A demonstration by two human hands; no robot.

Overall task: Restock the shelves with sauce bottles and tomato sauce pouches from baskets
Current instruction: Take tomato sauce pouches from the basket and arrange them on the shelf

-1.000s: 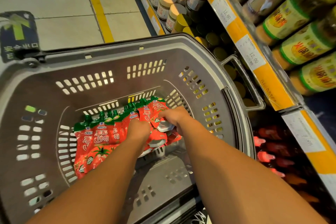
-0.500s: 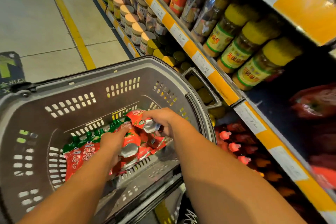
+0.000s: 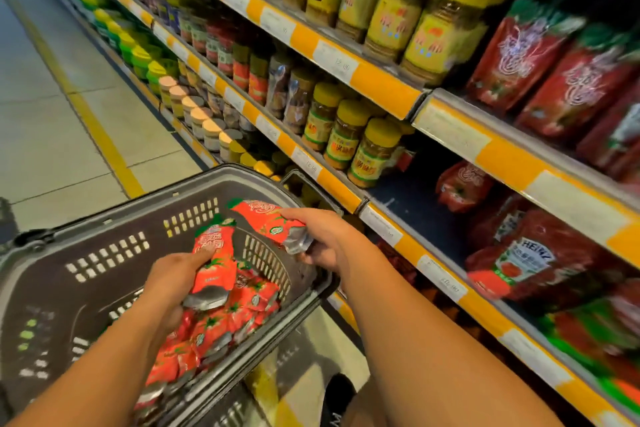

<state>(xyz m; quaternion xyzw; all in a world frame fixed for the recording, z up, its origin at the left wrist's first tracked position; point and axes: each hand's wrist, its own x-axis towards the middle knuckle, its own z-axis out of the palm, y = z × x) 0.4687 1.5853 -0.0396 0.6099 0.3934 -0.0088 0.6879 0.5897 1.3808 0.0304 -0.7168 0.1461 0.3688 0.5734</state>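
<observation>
A grey plastic basket (image 3: 114, 229) stands at the lower left with several red tomato sauce pouches (image 3: 221, 326) heaped inside. My left hand (image 3: 173, 274) grips one red pouch (image 3: 214, 260) by its lower part, lifted above the heap. My right hand (image 3: 322, 239) grips another red pouch (image 3: 263, 218) by its silver bottom, held over the basket's right rim. To the right, a shelf (image 3: 446, 274) carries red Heinz pouches (image 3: 519, 260), and a dark gap (image 3: 412, 204) lies beside them.
Jars with yellow lids (image 3: 374, 146) fill the middle shelf left of the gap. Larger yellow jars (image 3: 433, 24) and red pouches (image 3: 550, 66) stand on the shelf above. Orange price rails edge every shelf. Tiled aisle floor with a yellow line (image 3: 100, 139) runs at left.
Both hands have lifted a pouch each up out of the basket. The view has swung up and right toward the shelves.
</observation>
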